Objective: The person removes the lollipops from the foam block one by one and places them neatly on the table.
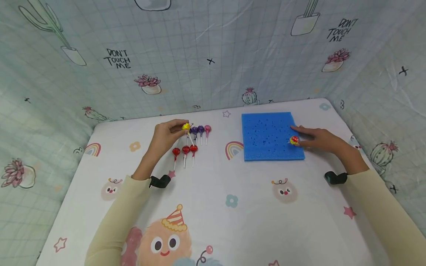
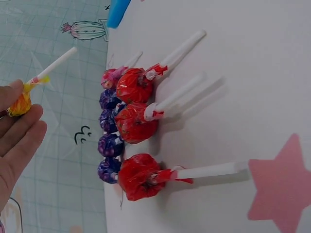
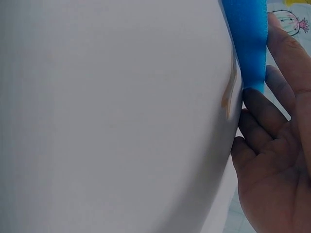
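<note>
My left hand (image 1: 166, 135) pinches a yellow-wrapped lollipop (image 2: 20, 103) by its head between thumb and fingers, white stick pointing away. It is raised over a row of purple lollipops (image 1: 201, 129) and one pink lollipop (image 1: 208, 128) lying on the table. Nearer to me lie three red lollipops (image 1: 185, 149), sticks toward me. At the right, a blue foam block (image 1: 266, 136) dotted with small holes lies flat. My right hand (image 1: 317, 139) holds its right edge, thumb and fingers on the foam (image 3: 250, 43). A yellow-and-red lollipop (image 1: 294, 140) stands at that edge, beside the thumb.
The white table (image 1: 253, 229) carries printed rainbows, stars and cartoon faces. Behind it and at both sides hangs a patterned curtain (image 1: 199, 44). A dark wrist camera (image 1: 161, 181) sits at my left cuff, another (image 1: 335, 178) at my right.
</note>
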### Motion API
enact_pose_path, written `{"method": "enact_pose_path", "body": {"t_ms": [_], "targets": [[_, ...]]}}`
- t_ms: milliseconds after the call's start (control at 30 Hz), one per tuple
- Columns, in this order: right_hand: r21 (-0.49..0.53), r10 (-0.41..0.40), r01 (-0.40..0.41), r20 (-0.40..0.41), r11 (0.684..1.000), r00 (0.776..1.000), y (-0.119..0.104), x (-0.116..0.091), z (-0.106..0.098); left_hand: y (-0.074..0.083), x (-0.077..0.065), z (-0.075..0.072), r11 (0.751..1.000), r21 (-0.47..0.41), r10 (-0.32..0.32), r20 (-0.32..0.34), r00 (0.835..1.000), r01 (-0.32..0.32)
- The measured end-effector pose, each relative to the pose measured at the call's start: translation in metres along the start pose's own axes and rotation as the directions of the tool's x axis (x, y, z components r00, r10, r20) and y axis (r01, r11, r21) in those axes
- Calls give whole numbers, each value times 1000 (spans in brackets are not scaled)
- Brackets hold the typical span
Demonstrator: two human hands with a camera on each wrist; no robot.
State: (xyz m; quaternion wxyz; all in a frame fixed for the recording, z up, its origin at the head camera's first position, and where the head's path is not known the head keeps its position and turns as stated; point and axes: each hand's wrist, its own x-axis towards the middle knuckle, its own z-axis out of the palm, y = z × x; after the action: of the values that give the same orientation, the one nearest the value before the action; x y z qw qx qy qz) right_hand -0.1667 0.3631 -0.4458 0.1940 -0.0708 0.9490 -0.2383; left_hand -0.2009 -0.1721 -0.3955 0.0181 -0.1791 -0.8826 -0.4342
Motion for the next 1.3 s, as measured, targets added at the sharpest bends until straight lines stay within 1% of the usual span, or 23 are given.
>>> {"method": "enact_pose_path", "body": {"t_ms": [267,433,533,733,867,1000,1300], "targets": [[4,6,-6,7,1000,1000,-3,-1,0,-3,-5,5,999,46,-3,24,1000,2],[3,5,-5,7,1000,1000,0,-2,0,-7,-6,11,997,71,4,61,998,-9],[5,8,-8,6,1000,1000,1,-3,1,-8,-7,14,997,82,-5,98,995,-3],[3,-7,7,-8,1000,1000,4,0,3,-10,-10,18,999,43,-14,150,989,8],[-3,-8,8,-12,1000,1000,5,2,3,-11,-12,21,999,44,-35,175,984,28],[-13,-7,7,-15,1000,1000,5,4,2,-12,-14,22,998,48,-55,178,982,47],[-9,-2,2,1,1000,1000,2,1,2,-14,-13,22,996,57,-74,197,978,64]]}}
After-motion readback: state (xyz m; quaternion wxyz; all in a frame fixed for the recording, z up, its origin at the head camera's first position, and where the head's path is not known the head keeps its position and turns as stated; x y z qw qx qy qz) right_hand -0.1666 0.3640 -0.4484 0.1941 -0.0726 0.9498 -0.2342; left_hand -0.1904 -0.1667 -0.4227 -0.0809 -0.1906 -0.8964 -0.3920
